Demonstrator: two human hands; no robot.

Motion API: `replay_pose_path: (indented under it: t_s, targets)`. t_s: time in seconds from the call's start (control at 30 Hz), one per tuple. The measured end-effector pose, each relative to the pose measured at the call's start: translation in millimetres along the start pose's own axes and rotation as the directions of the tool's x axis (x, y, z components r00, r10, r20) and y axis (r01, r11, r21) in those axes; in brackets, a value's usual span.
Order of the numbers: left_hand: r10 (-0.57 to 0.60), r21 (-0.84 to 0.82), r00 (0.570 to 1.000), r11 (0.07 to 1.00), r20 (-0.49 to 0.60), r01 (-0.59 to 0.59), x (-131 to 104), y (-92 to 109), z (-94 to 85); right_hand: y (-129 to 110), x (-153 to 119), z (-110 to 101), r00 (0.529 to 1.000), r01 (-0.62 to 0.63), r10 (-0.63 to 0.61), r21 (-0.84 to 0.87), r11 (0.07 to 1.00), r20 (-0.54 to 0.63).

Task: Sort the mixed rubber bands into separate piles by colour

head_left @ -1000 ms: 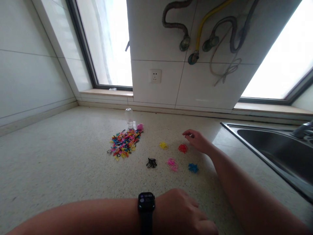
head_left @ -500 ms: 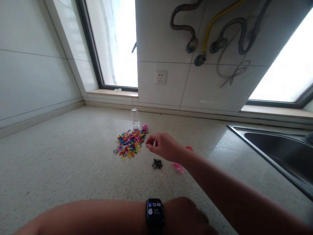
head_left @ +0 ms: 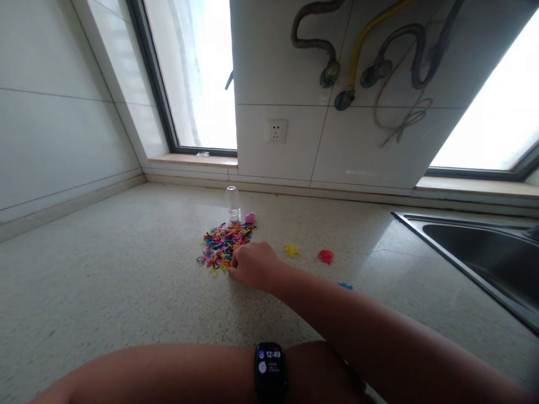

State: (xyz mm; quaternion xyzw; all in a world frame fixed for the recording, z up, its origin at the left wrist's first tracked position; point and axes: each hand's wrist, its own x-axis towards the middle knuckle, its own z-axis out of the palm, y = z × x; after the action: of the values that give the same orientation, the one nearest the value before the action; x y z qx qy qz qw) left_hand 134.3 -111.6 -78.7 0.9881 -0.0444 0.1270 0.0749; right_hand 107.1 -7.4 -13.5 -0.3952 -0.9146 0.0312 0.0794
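Note:
My right hand [head_left: 255,265] reaches down at the near right edge of a mixed pile of small coloured rubber bands [head_left: 223,244]. Its thumb and fingers are pinched together at the pile's edge; anything between them is too small to see. My left hand [head_left: 315,367] rests low at the bottom of the view, beyond the smartwatch [head_left: 270,367] on its wrist. The right forearm covers part of it and its fingers are hidden. To the right of the pile lie small groups of yellow bands [head_left: 291,250], red bands [head_left: 325,256] and partly covered blue bands [head_left: 345,285].
Behind the pile stands a clear bottle [head_left: 232,205], with a pink cap-like piece [head_left: 250,217] beside it. A metal sink [head_left: 415,224] is set into the speckled counter [head_left: 126,280] at the right. A wall socket [head_left: 278,131] and hoses [head_left: 357,50] are on the tiled wall.
My right hand has moved left and down to the pile's edge. Its forearm now covers the black and pink bands, while the yellow, red and blue ones have come into view.

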Motion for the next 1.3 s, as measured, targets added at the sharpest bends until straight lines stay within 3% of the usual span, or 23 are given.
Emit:
replay_pose_path:
  t_s: [0.17, 0.4, 0.67, 0.83, 1.0, 1.13, 1.3]
  targets:
    - [0.034, 0.106, 0.999, 0.994, -0.032, -0.031, -3.0, 4.5, -3.2, 0.1, -7.2, -2.2, 0.999, -0.038, 0.038, 0.002, 0.999, -0.009]
    - [-0.005, 0.118, 0.998, 0.993, -0.065, 0.013, -9.5, 10.7, -9.8, 21.0, -21.8, -4.1, 0.998, -0.054, 0.055, 0.095, 0.994, -0.012]
    - [0.0, 0.171, 0.997, 0.985, -0.074, 0.013, -7.5, 11.5, -13.8, 55.3, -50.3, -35.0, 0.985, 0.003, 0.076, 0.461, 0.887, -0.152]
    - [-0.029, 0.166, 0.992, 0.985, -0.124, 0.05, -9.4, 8.4, -6.2, 92.8, -80.0, -40.1, 0.938, 0.01, 0.24, 0.708, 0.706, -0.252]
    - [-0.003, 0.154, 0.988, 0.988, -0.153, 0.027, -8.2, 7.0, -4.8, 110.2, -102.2, -35.8, 0.867, 0.096, 0.427, 0.928, 0.361, -0.256]
    - [0.016, 0.169, 0.985, 0.986, -0.173, 0.014, -7.3, 9.4, -7.7, 103.5, -109.3, -36.7, 0.893, 0.209, 0.369, 0.963, 0.17, -0.259]
    - [-0.003, 0.174, 0.984, 0.984, -0.179, 0.035, -7.1, 12.6, -11.9, 89.4, -116.9, -40.4, 0.93, 0.248, 0.252, 0.963, 0.104, -0.267]
